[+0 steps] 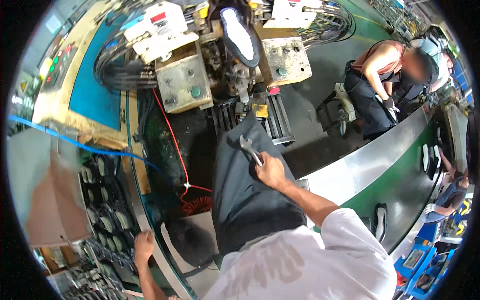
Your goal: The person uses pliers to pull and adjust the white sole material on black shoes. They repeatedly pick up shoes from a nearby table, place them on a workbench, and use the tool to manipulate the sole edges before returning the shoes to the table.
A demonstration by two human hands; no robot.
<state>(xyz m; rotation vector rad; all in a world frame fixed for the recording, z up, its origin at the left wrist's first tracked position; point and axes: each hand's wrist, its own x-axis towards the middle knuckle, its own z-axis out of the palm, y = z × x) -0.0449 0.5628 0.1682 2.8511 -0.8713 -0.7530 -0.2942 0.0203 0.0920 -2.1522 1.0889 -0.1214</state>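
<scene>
Concrete floor (317,95) stretches beyond a grimy metal machine (243,82) at the far centre, where a black shoe with a white sole (239,42) is already seated. Near centre, the right hand (271,171) is clenched round a silver open-jawed metal wrench (248,146), above black-clothed legs (240,185). The wrench engages no part of the machine, so work with it seems left to do. Its handle end is hidden by the fist; whether the left hand (145,245), at left, grasps anything, I cannot tell.

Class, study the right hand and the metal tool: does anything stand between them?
Nothing visible does: the right hand is closed directly around the tool, whose head sticks out beyond it.
</scene>
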